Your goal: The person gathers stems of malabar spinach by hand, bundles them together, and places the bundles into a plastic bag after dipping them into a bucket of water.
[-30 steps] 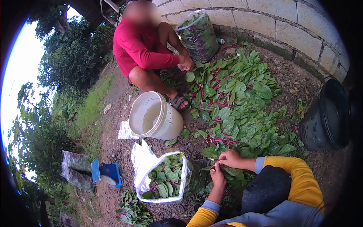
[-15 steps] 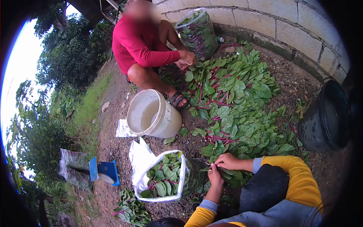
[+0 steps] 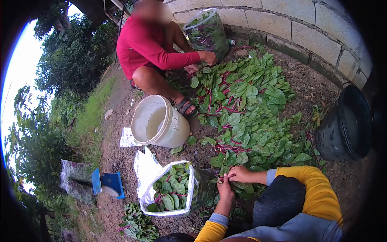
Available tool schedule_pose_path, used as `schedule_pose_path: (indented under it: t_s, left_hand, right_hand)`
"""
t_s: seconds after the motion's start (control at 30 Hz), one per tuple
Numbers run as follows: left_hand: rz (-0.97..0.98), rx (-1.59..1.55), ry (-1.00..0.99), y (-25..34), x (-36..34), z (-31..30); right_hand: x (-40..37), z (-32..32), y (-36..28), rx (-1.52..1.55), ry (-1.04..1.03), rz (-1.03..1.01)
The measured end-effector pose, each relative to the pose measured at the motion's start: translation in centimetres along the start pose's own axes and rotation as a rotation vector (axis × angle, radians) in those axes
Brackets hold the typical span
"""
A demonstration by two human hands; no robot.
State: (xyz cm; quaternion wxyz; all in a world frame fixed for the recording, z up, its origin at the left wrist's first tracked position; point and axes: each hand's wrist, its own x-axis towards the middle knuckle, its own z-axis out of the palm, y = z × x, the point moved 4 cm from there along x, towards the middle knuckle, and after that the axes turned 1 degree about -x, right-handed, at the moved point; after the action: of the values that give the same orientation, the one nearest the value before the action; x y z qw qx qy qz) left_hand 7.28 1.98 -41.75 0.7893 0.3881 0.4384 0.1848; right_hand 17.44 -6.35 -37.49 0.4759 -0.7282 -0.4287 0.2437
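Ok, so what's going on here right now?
The person's left hand and right hand are together at the near edge of a spread of greens, fingers closed around a leafy sprig. Across from them, a crouching co-worker in red has both hands low at the far edge, beside a filled clear bag. An open bag of leaves stands near the person's left hand, and a white bucket sits between that bag and the co-worker.

Landmark: white bucket [image 3: 175, 130]; its lettering illegible. Above it, co-worker's face [image 3: 151, 13] blurred. Below it, open bag's [image 3: 193, 189] deeper contents hidden by top leaves [image 3: 173, 189]. Lower right of it, leafy stem [image 3: 221, 177] partly hidden at left fingers [image 3: 225, 178] and right fingers [image 3: 234, 174].
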Motion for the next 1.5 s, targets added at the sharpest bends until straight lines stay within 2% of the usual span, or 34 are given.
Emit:
schedule_pose_path:
  t_s: [0.17, 0.23, 0.3, 0.33, 0.37, 0.43, 0.5, 0.57, 0.7, 0.73, 0.9, 1.03, 1.13, 1.37, 1.5]
  left_hand:
    - [0.034, -0.013, -0.038, -1.1, 1.2, -1.0]
    - [0.058, 0.025, -0.018, -0.3, 0.8, -0.8]
    - [0.031, -0.023, 0.052, 0.1, 0.2, -0.4]
    - [0.037, 0.05, 0.031, 0.4, 0.0, -0.5]
    - [-0.02, 0.024, 0.018, 0.7, -0.5, -0.1]
    - [-0.007, 0.054, 0.016, 0.9, -0.7, 0.2]
    - [-0.028, 0.043, -0.005, 0.8, -0.7, 0.4]
    - [-0.031, 0.012, -0.037, 0.8, -0.6, 0.8]
    - [-0.013, 0.043, -0.084, 0.9, -0.8, 1.3]
    - [0.01, 0.076, -0.081, 0.7, -0.8, 1.1]
    - [0.135, 0.273, -0.093, 0.4, -0.6, 0.8]
    - [0.336, 0.489, -0.088, 1.1, -0.6, 0.9]
    - [0.226, 0.245, -0.153, 1.2, -1.5, 1.9]
    - [0.177, 0.268, -0.123, 1.4, -1.1, 1.5]
    - [0.146, 0.223, -0.134, 2.0, -1.3, 1.7]
  right_hand:
    - [0.4, -0.9, 0.5, 0.069, -0.221, 0.086]
    - [1.0, -2.7, 0.2, 0.121, -0.204, 0.187]
    - [1.8, -6.3, 0.0, 0.051, -0.133, 0.131]
    - [1.9, -8.2, 0.7, 0.063, 0.049, 0.095]
    - [2.2, -10.6, 0.0, 0.104, 0.144, 0.133]
    - [2.8, -14.0, 2.1, 0.052, 0.301, 0.186]
    - [3.4, -16.8, 2.7, -0.062, 0.348, 0.25]
    - [3.9, -17.6, 2.8, -0.17, 0.286, 0.255]
    - [4.5, -14.9, 2.0, -0.621, 0.09, 0.057]
    - [4.8, -13.7, 2.4, -0.666, 0.022, 0.077]
    - [6.3, -11.3, 3.4, -0.704, 0.079, 0.093]
    - [8.1, -10.6, 5.3, -0.787, 0.076, 0.174]
    - [8.3, -10.2, 6.2, -0.853, 0.034, 0.263]
    - [8.0, -10.1, 6.9, -0.847, 0.065, 0.248]
    - [7.7, -11.8, 6.0, -0.685, 0.121, 0.329]
